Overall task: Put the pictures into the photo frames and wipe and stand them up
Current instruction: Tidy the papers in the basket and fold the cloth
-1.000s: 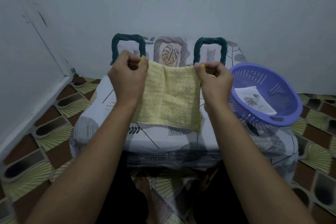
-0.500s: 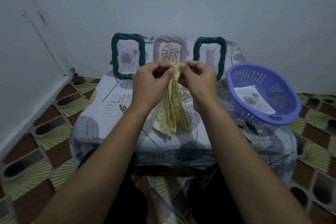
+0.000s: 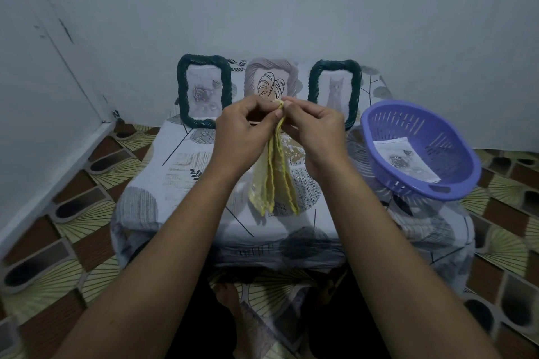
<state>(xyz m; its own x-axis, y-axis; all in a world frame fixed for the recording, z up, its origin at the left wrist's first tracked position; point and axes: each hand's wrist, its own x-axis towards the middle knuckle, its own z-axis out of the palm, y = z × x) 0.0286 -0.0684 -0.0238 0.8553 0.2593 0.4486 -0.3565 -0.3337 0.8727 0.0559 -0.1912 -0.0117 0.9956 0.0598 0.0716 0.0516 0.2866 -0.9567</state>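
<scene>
A yellow cloth (image 3: 274, 181) hangs folded in half over the middle of the low table. My left hand (image 3: 242, 131) and my right hand (image 3: 315, 131) pinch its top corners together, fingertips touching. Behind them three photo frames stand upright at the table's far edge. The dark green frame on the left (image 3: 204, 93) holds a rose picture. The pale frame in the middle (image 3: 271, 79) shows a leaf drawing, its lower part hidden by my hands. A dark green frame on the right (image 3: 335, 90) holds a cat picture.
A purple plastic basket (image 3: 420, 151) sits on the table's right side with a loose rose picture (image 3: 405, 160) inside. The table wears a patterned cloth (image 3: 175, 172). White walls close in behind and on the left. Patterned floor tiles (image 3: 73, 213) surround the table.
The cloth was spread flat between my hands a second ago. My hands came together and folded it in half; they have since risen slightly with the corners pinched.
</scene>
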